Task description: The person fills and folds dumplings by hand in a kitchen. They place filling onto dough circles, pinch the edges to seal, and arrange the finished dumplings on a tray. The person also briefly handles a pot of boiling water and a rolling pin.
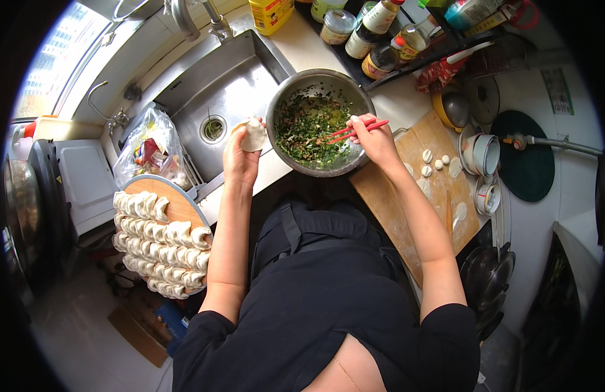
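A round dumpling wrapper (254, 135) lies across the fingers of my left hand (241, 159), just left of a metal bowl (322, 172). Chopped green filling (309, 125) covers the bottom of the bowl. My right hand (376, 144) grips a pair of red chopsticks (352, 131) over the bowl's right side, their tips at the filling. To the left, a round tray (180, 198) carries rows of folded dumplings (165, 250). On the wooden board (395, 215) at right lie several small dough pieces (426, 156), flat wrappers (459, 211) and a rolling pin (448, 215).
Behind the bowl is a stainless steel sink (194, 98) with a faucet (219, 22). A plastic bag (148, 142) of mixed items stands at its left end. Sauce bottles (381, 59) and jars (337, 27) crowd a black rack at the back right. Stacked bowls (484, 154) stand beyond the board.
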{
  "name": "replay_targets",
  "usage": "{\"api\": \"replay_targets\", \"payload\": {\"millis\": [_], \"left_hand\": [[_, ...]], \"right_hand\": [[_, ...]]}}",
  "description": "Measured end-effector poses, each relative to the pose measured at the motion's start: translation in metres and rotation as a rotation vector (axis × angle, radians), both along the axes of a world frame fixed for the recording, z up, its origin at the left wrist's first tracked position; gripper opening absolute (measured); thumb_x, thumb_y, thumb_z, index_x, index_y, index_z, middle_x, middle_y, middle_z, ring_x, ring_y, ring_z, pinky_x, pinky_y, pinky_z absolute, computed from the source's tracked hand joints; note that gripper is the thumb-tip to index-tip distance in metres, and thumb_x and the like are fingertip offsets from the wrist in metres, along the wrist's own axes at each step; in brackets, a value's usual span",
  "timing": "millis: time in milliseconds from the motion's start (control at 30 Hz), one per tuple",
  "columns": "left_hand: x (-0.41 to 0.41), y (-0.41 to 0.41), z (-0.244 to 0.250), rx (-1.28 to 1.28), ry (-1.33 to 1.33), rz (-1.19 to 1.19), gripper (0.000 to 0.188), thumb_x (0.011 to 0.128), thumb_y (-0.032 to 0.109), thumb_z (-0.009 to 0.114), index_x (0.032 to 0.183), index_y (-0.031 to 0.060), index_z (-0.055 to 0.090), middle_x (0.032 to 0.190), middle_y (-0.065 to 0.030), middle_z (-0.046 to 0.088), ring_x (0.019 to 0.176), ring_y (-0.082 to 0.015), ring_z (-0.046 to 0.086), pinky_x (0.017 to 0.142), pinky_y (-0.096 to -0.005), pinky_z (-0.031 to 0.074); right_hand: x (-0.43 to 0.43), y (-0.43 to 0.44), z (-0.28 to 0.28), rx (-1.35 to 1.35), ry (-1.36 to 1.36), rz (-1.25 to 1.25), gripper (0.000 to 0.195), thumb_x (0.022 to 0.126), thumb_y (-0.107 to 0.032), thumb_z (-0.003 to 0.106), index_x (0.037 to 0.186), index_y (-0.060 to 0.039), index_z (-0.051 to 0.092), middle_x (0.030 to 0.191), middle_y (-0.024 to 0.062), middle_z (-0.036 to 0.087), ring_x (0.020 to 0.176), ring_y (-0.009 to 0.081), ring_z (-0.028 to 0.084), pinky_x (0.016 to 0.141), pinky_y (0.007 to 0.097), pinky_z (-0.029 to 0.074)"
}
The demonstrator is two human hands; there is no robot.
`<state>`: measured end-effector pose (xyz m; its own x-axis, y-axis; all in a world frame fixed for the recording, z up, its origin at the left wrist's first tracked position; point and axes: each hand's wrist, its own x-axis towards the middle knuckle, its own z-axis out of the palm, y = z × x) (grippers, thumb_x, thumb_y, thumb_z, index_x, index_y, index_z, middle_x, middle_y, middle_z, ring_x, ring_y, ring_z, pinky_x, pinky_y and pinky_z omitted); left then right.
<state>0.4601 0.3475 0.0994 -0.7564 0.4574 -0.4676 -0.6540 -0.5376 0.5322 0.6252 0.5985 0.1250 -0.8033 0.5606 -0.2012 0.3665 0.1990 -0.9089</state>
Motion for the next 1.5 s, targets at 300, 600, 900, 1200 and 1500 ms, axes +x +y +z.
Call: {"api": "replay_targets", "payload": {"millis": [300, 600, 900, 1200, 1500], "left_hand": [[0.005, -0.001, -0.020, 0.042, -0.098, -0.025, 0.026, 0.093, 0.008, 0.048, 0.116, -0.0028, 0.053, 0.116, -0.0225, 0.062, 0.106, -0.0313, 0.062, 0.098, -0.0406, 0.049], [0.007, -0.002, -0.028, 0.072, -0.087, -0.068, 0.035, 0.091, 0.010, 0.057, 0.122, -0.0044, 0.051, 0.120, -0.0238, 0.060, 0.108, -0.0324, 0.061, 0.099, -0.0402, 0.049], [0.007, -0.003, -0.026, 0.095, -0.093, -0.068, 0.032, 0.093, 0.011, 0.053, 0.122, -0.0034, 0.052, 0.120, -0.0238, 0.060, 0.109, -0.0318, 0.061, 0.100, -0.0395, 0.048], [0.006, -0.001, -0.025, 0.055, -0.009, 0.007, 0.029, 0.094, 0.013, 0.055, 0.119, -0.0028, 0.057, 0.118, -0.0146, 0.062, 0.110, -0.0253, 0.060, 0.101, -0.0381, 0.046], [0.004, 0.008, -0.011, 0.126, -0.037, 0.004, 0.036, 0.092, 0.011, 0.055, 0.125, -0.0045, 0.053, 0.123, -0.0181, 0.059, 0.114, -0.0278, 0.058, 0.103, -0.0408, 0.044]], "right_hand": [[-0.010, -0.034, -0.031, -0.327, 0.144, -0.241, 0.030, 0.099, -0.022, 0.051, 0.098, 0.0042, 0.065, 0.082, 0.0092, 0.068, 0.065, 0.0141, 0.065, 0.061, 0.0249, 0.055], [-0.020, -0.032, -0.044, -0.456, 0.174, -0.134, 0.033, 0.100, -0.026, 0.050, 0.103, 0.0037, 0.064, 0.093, 0.0104, 0.067, 0.073, 0.0149, 0.065, 0.067, 0.0254, 0.057], [-0.019, -0.011, -0.044, -0.717, 0.109, -0.182, 0.033, 0.097, -0.025, 0.053, 0.104, 0.0052, 0.062, 0.098, 0.0139, 0.067, 0.078, 0.0211, 0.067, 0.070, 0.0293, 0.059], [-0.013, 0.000, -0.039, -0.863, 0.101, -0.263, 0.029, 0.096, -0.022, 0.056, 0.102, 0.0050, 0.062, 0.103, 0.0162, 0.065, 0.078, 0.0236, 0.067, 0.067, 0.0300, 0.060], [-0.003, 0.009, -0.026, -0.917, 0.141, -0.361, 0.027, 0.094, -0.022, 0.058, 0.101, 0.0040, 0.063, 0.096, 0.0139, 0.067, 0.074, 0.0226, 0.067, 0.063, 0.0280, 0.058]]}}
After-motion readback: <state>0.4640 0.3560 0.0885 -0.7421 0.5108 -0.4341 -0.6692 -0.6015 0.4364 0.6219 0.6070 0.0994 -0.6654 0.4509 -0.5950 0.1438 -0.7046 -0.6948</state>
